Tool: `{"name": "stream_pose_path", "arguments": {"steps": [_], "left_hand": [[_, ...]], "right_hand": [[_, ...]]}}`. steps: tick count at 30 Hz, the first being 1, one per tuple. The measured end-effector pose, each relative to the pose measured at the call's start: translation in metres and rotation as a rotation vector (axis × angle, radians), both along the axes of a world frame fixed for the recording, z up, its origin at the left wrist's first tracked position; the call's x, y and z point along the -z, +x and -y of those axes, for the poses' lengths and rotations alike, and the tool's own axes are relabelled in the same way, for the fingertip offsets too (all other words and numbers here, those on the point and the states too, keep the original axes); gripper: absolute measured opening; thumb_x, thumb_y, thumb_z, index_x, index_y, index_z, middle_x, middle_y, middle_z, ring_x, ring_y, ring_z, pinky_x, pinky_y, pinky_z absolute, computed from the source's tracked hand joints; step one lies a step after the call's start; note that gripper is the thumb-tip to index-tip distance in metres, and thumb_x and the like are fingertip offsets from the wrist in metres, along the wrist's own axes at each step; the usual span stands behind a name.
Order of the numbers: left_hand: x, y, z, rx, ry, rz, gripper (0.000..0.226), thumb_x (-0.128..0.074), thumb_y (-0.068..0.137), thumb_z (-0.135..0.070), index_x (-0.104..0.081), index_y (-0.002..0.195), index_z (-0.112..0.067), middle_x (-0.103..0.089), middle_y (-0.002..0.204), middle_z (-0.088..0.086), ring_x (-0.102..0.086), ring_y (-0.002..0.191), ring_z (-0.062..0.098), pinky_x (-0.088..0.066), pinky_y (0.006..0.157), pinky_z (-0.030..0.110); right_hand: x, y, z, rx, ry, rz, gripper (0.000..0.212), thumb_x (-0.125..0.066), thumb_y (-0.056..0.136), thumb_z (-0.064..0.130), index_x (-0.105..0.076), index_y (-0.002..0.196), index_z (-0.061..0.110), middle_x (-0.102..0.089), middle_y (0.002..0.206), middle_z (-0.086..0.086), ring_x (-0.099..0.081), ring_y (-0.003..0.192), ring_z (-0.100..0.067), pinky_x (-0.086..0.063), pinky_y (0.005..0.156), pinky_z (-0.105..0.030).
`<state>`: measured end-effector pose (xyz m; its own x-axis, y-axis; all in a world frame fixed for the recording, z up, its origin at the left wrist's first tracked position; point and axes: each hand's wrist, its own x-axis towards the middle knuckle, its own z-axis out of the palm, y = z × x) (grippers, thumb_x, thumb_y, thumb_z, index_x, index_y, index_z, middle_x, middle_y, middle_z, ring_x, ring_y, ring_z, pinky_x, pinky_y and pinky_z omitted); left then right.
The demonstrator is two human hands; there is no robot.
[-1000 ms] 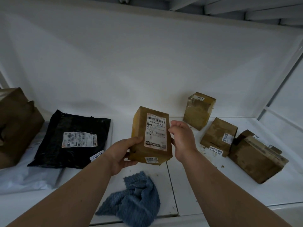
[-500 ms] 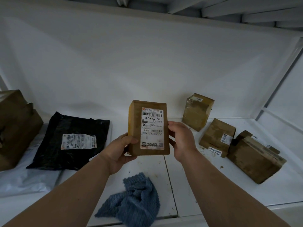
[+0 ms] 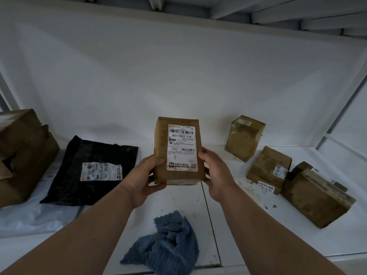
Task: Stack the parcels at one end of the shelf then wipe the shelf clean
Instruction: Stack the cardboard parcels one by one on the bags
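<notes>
Head view, held parcel: I had a brown labelled parcel [image 3: 178, 151] lifted clear of the shelf [image 3: 248, 231], upright, label facing me, over the middle.
Head view, left hand: my left hand [image 3: 145, 177] gripped the parcel's lower left edge, thumb curled onto the front face.
Head view, right hand: my right hand [image 3: 216, 171] clasped the lower right edge, fingers wrapped behind it.
Head view, left end: a pile of cardboard boxes [image 3: 21, 153] stood at the far left, with a black mailer bag [image 3: 91, 169] lying flat beside it on a pale plastic mailer [image 3: 29, 215]. I judged this the stacking end.
Head view, right side: three parcels sat loose and unstacked: a tall taped box [image 3: 245, 137] near the back wall, a small labelled box [image 3: 269, 168], and a larger carton [image 3: 315, 197] touching it.
Head view, cloth: the blue cloth [image 3: 168, 245] lay crumpled at the front edge, in nobody's grip.
Head view, shelf surface: brown crumbs and stains [image 3: 256, 188] showed near the right-hand boxes.
Progress: I reckoned stacking partly done, with this parcel and three more left; wiping not begun.
</notes>
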<state>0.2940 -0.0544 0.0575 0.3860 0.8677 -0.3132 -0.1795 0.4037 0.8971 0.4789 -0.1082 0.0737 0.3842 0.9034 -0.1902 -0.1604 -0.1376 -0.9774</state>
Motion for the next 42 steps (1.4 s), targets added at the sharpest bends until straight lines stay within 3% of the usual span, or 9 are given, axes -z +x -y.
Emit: {"name": "stream_pose_path", "arguments": {"steps": [3, 7, 12, 18, 24, 30, 36, 39, 42], "left_hand": [[0.002, -0.007, -0.004, -0.024, -0.028, -0.019, 0.040, -0.062, 0.087, -0.032, -0.057, 0.125, -0.019, -0.063, 0.119, 0.010, -0.061, 0.105, 0.028, -0.056, 0.074, 0.038], [0.005, -0.022, -0.010, -0.051, -0.015, -0.066, 0.044, -0.063, 0.085, -0.040, -0.055, 0.125, -0.023, -0.063, 0.120, 0.009, -0.062, 0.105, 0.027, -0.055, 0.072, 0.036], [0.002, -0.050, -0.020, -0.128, 0.028, -0.137, 0.048, -0.062, 0.081, -0.051, -0.056, 0.122, -0.026, -0.066, 0.116, 0.003, -0.064, 0.104, 0.024, -0.054, 0.076, 0.036], [-0.009, -0.100, -0.029, -0.255, 0.050, -0.248, 0.044, -0.057, 0.083, -0.058, -0.063, 0.113, -0.026, -0.070, 0.107, 0.002, -0.064, 0.099, 0.020, -0.053, 0.075, 0.034], [-0.011, -0.157, -0.041, -0.386, 0.099, -0.288, 0.040, -0.060, 0.085, -0.053, -0.060, 0.115, -0.026, -0.070, 0.105, 0.002, -0.066, 0.097, 0.021, -0.051, 0.096, 0.042], [-0.015, -0.207, -0.046, -0.524, 0.143, -0.326, 0.046, -0.058, 0.087, -0.051, -0.061, 0.118, -0.019, -0.070, 0.103, 0.004, -0.067, 0.092, 0.021, -0.055, 0.084, 0.037], [-0.004, -0.231, -0.043, -0.759, 0.241, -0.590, 0.038, -0.049, 0.092, -0.045, -0.060, 0.113, -0.016, -0.063, 0.105, 0.008, -0.060, 0.090, 0.025, -0.049, 0.080, 0.036], [0.008, -0.238, -0.047, -0.870, 0.136, -0.590, 0.041, -0.056, 0.078, -0.043, -0.060, 0.108, -0.015, -0.058, 0.112, 0.014, -0.060, 0.089, 0.030, -0.054, 0.083, 0.044], [0.014, -0.242, -0.050, -0.994, 0.011, -0.466, 0.033, -0.067, 0.077, -0.032, -0.061, 0.103, -0.014, -0.059, 0.111, 0.015, -0.059, 0.087, 0.030, -0.052, 0.072, 0.037]], "right_hand": [[-0.001, -0.008, -0.001, -0.132, -0.021, -0.032, 0.023, -0.057, 0.093, 0.030, -0.063, 0.112, 0.041, -0.075, 0.099, 0.011, -0.065, 0.104, -0.015, -0.049, 0.099, -0.044], [0.002, -0.027, -0.009, -0.208, -0.090, -0.017, 0.031, -0.060, 0.090, 0.038, -0.056, 0.118, 0.051, -0.069, 0.109, 0.012, -0.060, 0.107, -0.016, -0.037, 0.104, -0.050], [0.007, -0.056, -0.024, -0.272, -0.104, -0.042, 0.047, -0.061, 0.091, 0.041, -0.045, 0.135, 0.048, -0.064, 0.116, 0.011, -0.058, 0.110, -0.018, -0.037, 0.107, -0.056], [0.010, -0.107, -0.049, -0.357, -0.104, -0.053, 0.053, -0.063, 0.089, 0.044, -0.042, 0.138, 0.049, -0.066, 0.113, 0.010, -0.061, 0.107, -0.020, -0.043, 0.102, -0.054], [0.007, -0.171, -0.074, -0.447, -0.107, -0.050, 0.039, -0.061, 0.089, 0.046, -0.051, 0.125, 0.054, -0.067, 0.115, 0.009, -0.064, 0.106, -0.021, -0.047, 0.099, -0.054], [0.004, -0.226, -0.097, -0.491, -0.108, -0.045, 0.036, -0.058, 0.090, 0.046, -0.051, 0.124, 0.054, -0.065, 0.115, 0.012, -0.063, 0.106, -0.020, -0.046, 0.100, -0.053], [0.017, -0.269, -0.115, -0.530, -0.139, -0.011, 0.044, -0.059, 0.086, 0.058, -0.049, 0.128, 0.053, -0.065, 0.120, 0.013, -0.062, 0.109, -0.018, -0.045, 0.100, -0.052], [0.029, -0.283, -0.117, -0.552, -0.187, 0.025, 0.047, -0.057, 0.087, 0.059, -0.050, 0.131, 0.047, -0.065, 0.120, 0.011, -0.060, 0.109, -0.015, -0.044, 0.099, -0.046], [0.036, -0.285, -0.116, -0.542, -0.210, 0.017, 0.042, -0.056, 0.090, 0.056, -0.054, 0.129, 0.039, -0.066, 0.115, 0.009, -0.061, 0.106, -0.015, -0.044, 0.096, -0.042]]}}
